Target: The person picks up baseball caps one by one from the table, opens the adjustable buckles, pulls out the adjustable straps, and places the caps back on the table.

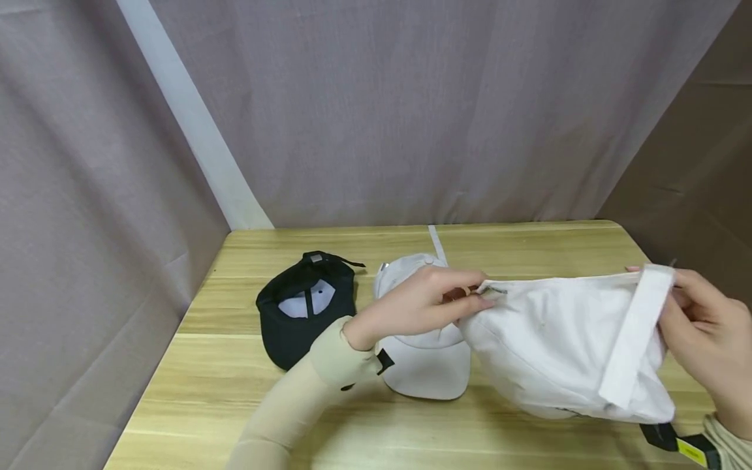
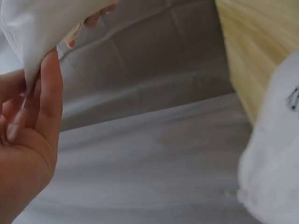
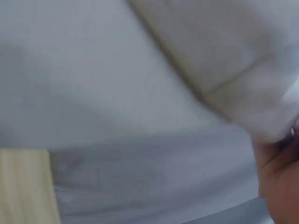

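A white cloth bag [image 1: 558,346] with a flat white strap [image 1: 637,336] hangs above the table, its upper edge stretched between both hands. My left hand [image 1: 431,300] pinches the left corner of that edge between thumb and fingers. At the opposite end, my right hand [image 1: 707,326] grips the edge beside the strap. In the left wrist view, fingers [image 2: 50,93] hold a fold of the white cloth. The right wrist view is blurred, with the right hand [image 3: 280,182] at its edge. Partly behind my left hand lies a light grey cap [image 1: 429,375].
A black cap [image 1: 288,343] lies upside down on the wooden table [image 1: 200,372], left of the grey cap. Grey curtains [image 1: 411,117] hang behind and at the left. A white strip [image 1: 436,241] marks the table's far edge.
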A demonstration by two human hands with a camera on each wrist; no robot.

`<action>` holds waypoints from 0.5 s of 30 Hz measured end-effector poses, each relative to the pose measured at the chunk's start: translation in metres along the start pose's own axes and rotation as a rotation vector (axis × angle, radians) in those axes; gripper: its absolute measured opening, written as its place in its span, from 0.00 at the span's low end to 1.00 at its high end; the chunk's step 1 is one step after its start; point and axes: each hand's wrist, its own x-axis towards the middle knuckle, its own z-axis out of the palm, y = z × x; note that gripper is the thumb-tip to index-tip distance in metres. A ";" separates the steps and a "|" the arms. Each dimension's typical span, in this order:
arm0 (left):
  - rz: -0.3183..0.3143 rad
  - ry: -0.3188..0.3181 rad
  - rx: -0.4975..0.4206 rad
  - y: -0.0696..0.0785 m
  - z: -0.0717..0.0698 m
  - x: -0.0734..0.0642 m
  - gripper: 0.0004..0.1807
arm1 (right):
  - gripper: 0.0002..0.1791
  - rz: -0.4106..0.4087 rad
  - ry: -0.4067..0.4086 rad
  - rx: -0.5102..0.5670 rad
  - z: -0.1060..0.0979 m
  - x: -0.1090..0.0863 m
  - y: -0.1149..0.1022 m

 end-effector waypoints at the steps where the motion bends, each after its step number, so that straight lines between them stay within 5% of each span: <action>1: -0.027 0.008 -0.011 -0.003 0.003 0.000 0.10 | 0.15 0.073 -0.019 -0.093 -0.001 -0.001 0.002; 4: -0.092 0.019 0.001 -0.013 0.013 0.001 0.07 | 0.13 0.239 -0.113 -0.298 -0.002 -0.004 0.011; 6: -0.118 0.024 0.032 -0.020 0.019 0.001 0.06 | 0.10 0.277 -0.172 -0.360 -0.001 -0.005 0.017; 15: -0.266 0.053 0.107 -0.058 0.032 0.018 0.07 | 0.16 0.318 -0.162 -0.371 0.008 0.007 0.059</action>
